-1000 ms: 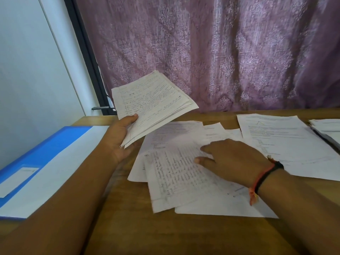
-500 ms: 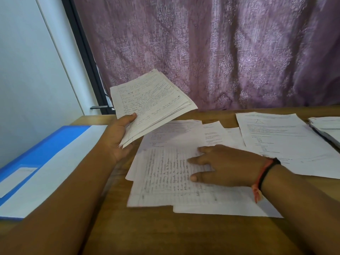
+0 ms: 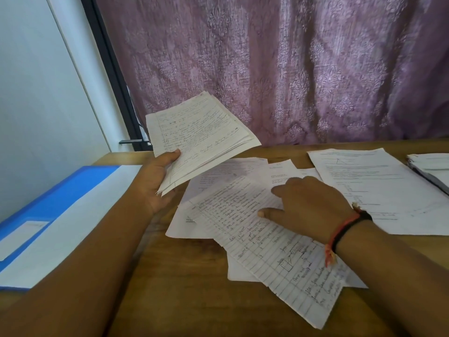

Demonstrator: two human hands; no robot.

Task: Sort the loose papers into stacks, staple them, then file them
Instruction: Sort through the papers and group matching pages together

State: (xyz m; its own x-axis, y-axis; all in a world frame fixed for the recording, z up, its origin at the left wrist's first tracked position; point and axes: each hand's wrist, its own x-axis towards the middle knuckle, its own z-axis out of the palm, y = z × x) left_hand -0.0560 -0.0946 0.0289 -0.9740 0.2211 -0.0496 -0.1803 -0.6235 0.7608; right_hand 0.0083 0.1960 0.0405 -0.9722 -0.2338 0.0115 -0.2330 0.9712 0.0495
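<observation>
My left hand grips a stack of handwritten lined papers, held tilted above the wooden table, thumb on top. My right hand lies flat with straight fingers on a loose handwritten lined sheet, which sits askew on top of several loose printed sheets in the table's middle. A red and black thread band circles my right wrist.
A blue file folder with a white sheet on it lies at the left. A printed paper stack sits at the right, and another pile at the far right edge. A purple curtain hangs behind the table.
My right hand has turned the top handwritten sheet clockwise, so its lower end now points toward the near right. The stack in my left hand has barely moved.
</observation>
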